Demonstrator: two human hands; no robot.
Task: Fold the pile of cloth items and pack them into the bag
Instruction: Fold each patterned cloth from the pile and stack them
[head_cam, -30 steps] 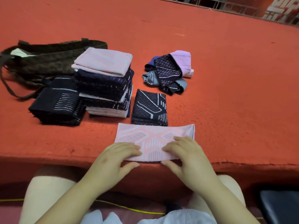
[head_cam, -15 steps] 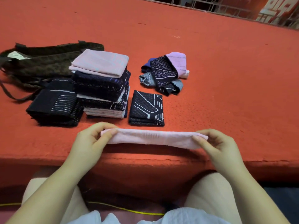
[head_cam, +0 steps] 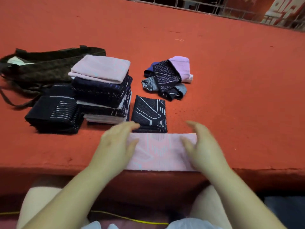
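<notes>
A pink patterned cloth (head_cam: 158,152) lies flat as a folded strip at the near edge of the red table (head_cam: 231,96). My left hand (head_cam: 115,146) lies over its left end with fingers spread, blurred by motion. My right hand (head_cam: 203,146) covers its right end, fingers loosely extended. Just behind it lies a folded dark cloth with white lines (head_cam: 150,113). A tall stack of folded cloths (head_cam: 102,90) with a pink one on top stands to the left, beside a folded black pile (head_cam: 52,113). Unfolded cloths (head_cam: 166,78) lie in a heap farther back. The dark bag (head_cam: 41,66) lies at the far left.
The bag's straps (head_cam: 11,100) trail toward the table's left edge. A metal railing (head_cam: 214,7) runs along the table's far side. My knees show below the table's front edge (head_cam: 49,169). A yellow cord (head_cam: 132,219) crosses the floor.
The pink cloth was lifted off the table by its two ends, then laid back down as a folded strip. Both hands let go of the ends and now lie flat over it.
</notes>
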